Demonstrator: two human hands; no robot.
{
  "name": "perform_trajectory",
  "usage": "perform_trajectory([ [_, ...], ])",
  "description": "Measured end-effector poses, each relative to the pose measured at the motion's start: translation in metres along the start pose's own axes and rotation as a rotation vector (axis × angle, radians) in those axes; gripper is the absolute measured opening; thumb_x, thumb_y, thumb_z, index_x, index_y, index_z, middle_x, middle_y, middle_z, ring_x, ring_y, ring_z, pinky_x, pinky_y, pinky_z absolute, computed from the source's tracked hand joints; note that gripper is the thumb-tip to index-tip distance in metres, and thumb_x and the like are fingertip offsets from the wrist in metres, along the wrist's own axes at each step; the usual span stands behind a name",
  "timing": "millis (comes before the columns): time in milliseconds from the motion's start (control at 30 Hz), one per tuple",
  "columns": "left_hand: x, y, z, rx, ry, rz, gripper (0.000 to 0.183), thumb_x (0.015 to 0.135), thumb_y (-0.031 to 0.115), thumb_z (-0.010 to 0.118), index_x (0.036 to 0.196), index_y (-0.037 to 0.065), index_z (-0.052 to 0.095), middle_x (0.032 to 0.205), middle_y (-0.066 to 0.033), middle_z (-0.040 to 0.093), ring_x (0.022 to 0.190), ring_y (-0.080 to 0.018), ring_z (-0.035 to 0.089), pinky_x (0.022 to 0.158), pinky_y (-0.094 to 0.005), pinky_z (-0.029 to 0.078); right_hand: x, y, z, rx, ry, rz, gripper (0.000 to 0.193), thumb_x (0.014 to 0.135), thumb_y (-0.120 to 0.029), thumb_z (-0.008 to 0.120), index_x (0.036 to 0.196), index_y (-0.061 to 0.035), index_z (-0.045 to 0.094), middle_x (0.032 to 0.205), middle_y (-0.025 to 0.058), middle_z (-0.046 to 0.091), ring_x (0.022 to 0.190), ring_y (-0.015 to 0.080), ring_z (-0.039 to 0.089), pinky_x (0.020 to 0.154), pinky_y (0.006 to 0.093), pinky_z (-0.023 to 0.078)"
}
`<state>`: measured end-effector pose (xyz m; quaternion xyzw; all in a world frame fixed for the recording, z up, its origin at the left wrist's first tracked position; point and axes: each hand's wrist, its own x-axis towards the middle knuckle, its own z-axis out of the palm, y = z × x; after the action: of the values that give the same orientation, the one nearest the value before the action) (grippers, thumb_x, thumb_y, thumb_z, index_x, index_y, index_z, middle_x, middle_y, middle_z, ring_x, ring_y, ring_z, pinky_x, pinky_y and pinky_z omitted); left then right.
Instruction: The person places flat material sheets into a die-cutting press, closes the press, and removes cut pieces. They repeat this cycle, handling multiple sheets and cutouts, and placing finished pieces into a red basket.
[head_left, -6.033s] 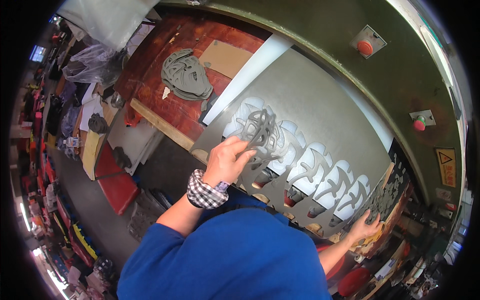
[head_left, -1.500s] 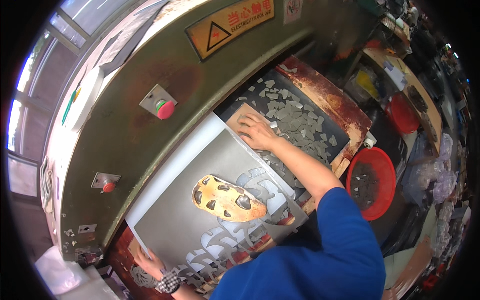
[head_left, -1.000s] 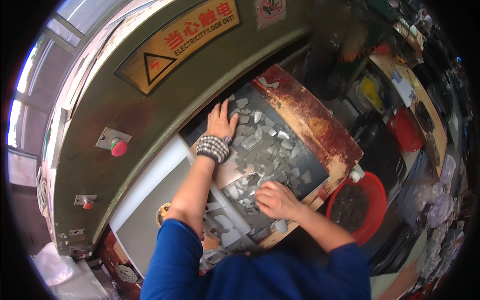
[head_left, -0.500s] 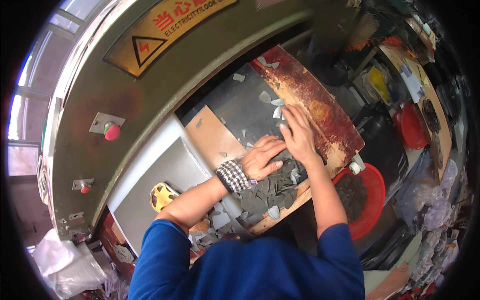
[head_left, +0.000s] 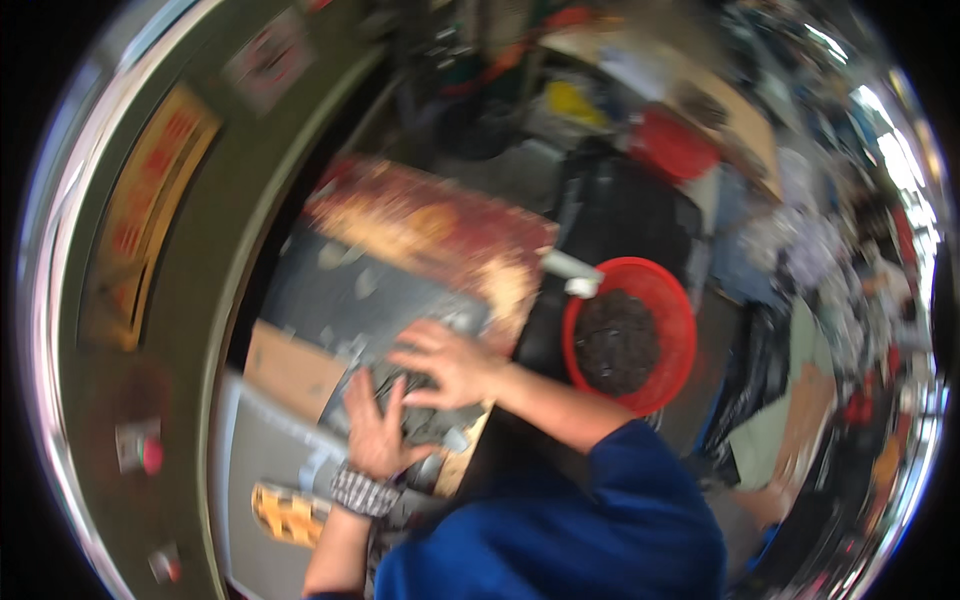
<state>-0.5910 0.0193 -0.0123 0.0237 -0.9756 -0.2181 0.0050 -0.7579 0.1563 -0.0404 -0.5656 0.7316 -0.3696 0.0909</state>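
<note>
Both of my hands rest on a heap of small, thin, dark grey pieces (head_left: 425, 425) at the near end of a dark work surface (head_left: 330, 275). My left hand (head_left: 376, 430), with a checked cuff (head_left: 362, 492) at its wrist, has its fingers spread on the heap's left side. Over the right side lies my right hand (head_left: 452, 364), fingers stretched out and apart. Neither hand grips anything. A few paler loose pieces (head_left: 368, 278) are scattered farther up the surface, and motion blurs their outlines.
A worn red board (head_left: 430, 215) lies along the far side. To the right stands a red basin (head_left: 682, 345) holding dark pieces. A tan sheet (head_left: 290, 370) and a yellow slotted object (head_left: 285, 512) are at left, beside a green machine frame (head_left: 225, 190).
My view has swung, so the bench appears turned and farther left. My right hand has drawn back from the pale pieces onto the heap, and my left hand's fingers have spread.
</note>
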Motion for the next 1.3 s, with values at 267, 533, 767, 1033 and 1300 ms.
perform_trajectory([
  [267,0.053,-0.049,0.010,-0.233,0.115,0.061,0.118,0.047,0.023,0.090,0.146,0.007,0.028,0.145,-0.0277,0.027,0.127,-0.0451,0.040,0.104,-0.0486,0.041,0.014,-0.011,0.041,0.198,0.377,0.300,0.053,0.084,-0.041,0.063,0.117,0.0008,0.061,0.125,0.0214,0.057,0.120,0.0382,0.051,0.100,0.0440,0.043],
  [533,0.064,-0.025,0.024,-0.772,0.408,-0.158,0.059,0.089,0.033,0.056,0.134,-0.005,0.046,0.118,-0.0203,0.060,0.107,-0.0268,0.058,0.095,-0.0345,0.044,0.035,-0.036,0.058,0.633,0.979,0.428,0.020,0.085,-0.008,0.066,0.103,0.0018,0.067,0.106,0.0146,0.068,0.097,0.0234,0.065,0.083,0.0311,0.052],
  [767,0.089,0.024,0.025,-1.242,0.545,-0.421,0.046,0.091,0.031,0.053,0.124,-0.001,0.057,0.116,-0.0112,0.061,0.104,-0.0203,0.057,0.092,-0.0321,0.045,0.025,-0.032,0.041,1.067,1.156,0.643,0.018,0.091,-0.013,0.065,0.100,0.0022,0.068,0.096,0.0045,0.069,0.086,0.0101,0.060,0.078,0.0246,0.049],
  [1033,0.150,0.182,0.086,-1.591,0.167,0.102,0.052,0.086,0.028,0.064,0.128,0.000,0.052,0.117,-0.0117,0.060,0.106,-0.0201,0.057,0.094,-0.0334,0.045,-0.128,0.004,-0.087,-0.152,1.159,0.598,0.027,0.094,-0.018,0.050,0.102,0.0025,0.066,0.097,0.0160,0.068,0.084,0.0246,0.066,0.075,0.0357,0.055],
  [1300,0.160,0.142,0.091,-0.918,0.151,0.235,0.023,0.080,0.017,0.067,0.099,0.005,0.071,0.095,-0.0138,0.070,0.087,-0.0287,0.068,0.080,-0.0391,0.054,-0.315,0.097,-0.122,-0.585,1.215,1.296,0.049,0.087,-0.034,0.068,0.117,0.0046,0.061,0.115,0.0205,0.064,0.104,0.0314,0.061,0.092,0.0379,0.047],
])
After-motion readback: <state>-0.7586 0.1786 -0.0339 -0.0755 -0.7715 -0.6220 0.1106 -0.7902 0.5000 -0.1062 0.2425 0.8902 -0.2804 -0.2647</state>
